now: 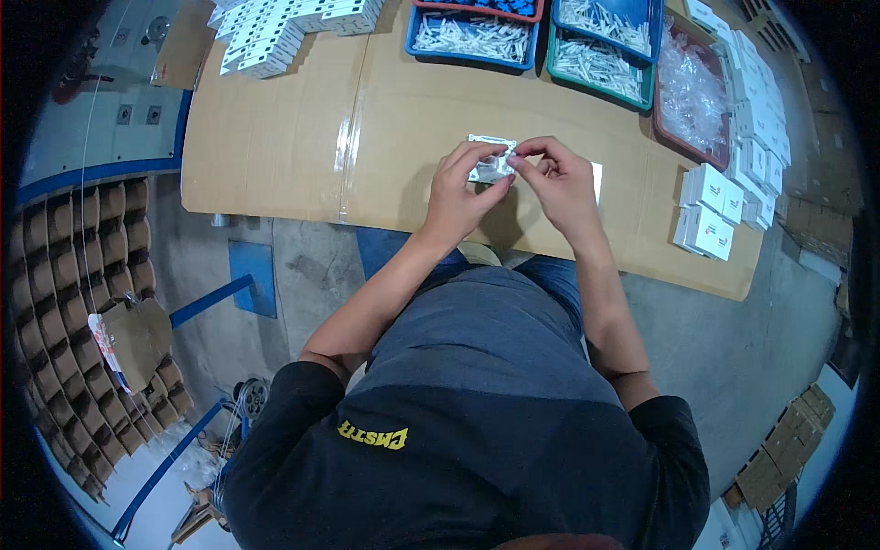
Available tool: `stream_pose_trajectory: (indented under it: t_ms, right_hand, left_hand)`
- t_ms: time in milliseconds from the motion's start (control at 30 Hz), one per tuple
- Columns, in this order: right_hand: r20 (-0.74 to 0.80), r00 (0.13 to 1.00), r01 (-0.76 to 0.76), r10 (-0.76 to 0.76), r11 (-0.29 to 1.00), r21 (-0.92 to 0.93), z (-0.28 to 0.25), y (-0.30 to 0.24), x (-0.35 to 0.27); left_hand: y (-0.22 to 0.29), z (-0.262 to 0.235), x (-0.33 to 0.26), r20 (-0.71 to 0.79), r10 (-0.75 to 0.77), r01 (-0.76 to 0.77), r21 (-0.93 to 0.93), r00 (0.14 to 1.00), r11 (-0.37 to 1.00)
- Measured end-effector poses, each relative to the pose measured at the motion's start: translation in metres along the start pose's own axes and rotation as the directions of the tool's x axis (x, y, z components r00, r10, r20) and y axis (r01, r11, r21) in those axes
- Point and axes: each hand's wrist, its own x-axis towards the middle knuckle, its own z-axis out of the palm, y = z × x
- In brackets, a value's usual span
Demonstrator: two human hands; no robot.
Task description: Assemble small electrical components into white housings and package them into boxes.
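A small white square frame-like piece (493, 165) with a clear or shiny middle is held just over the cardboard-covered table. My left hand (451, 194) grips it from the left, with the thumb along its near edge and the fingers at its far left. My right hand (564, 183) is closed in a pinch at the piece's right edge. Whatever sits between those right fingertips is too small to make out. Partly hidden by my right hand, a flat white item (598, 183) lies on the table.
Blue tray (472, 62) and green tray (600, 90) hold many small white parts. A reddish tray (692, 142) contains clear plastic bags. White boxes (708, 211) stand in stacks at the right, and rows of white blocks (266, 46) fill the far left. The table's near edge (385, 225) runs before me.
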Motion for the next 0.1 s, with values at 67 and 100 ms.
stream_pose_trajectory:
  t_ms: [67,100]
  right_hand:
    - [0.015,1.0,0.014,-0.014,0.999,-0.031,0.0024,0.0035,-0.0009]
    - [0.026,0.999,0.032,-0.031,0.998,-0.056,0.0053,0.0068,-0.0017]
  left_hand:
    - [0.0002,0.0002,-0.0002,0.001,-0.003,0.003,0.009,1.0,1.0]
    - [-0.0001,-0.0015,-0.0006,0.007,-0.001,0.001,0.022,1.0,1.0]
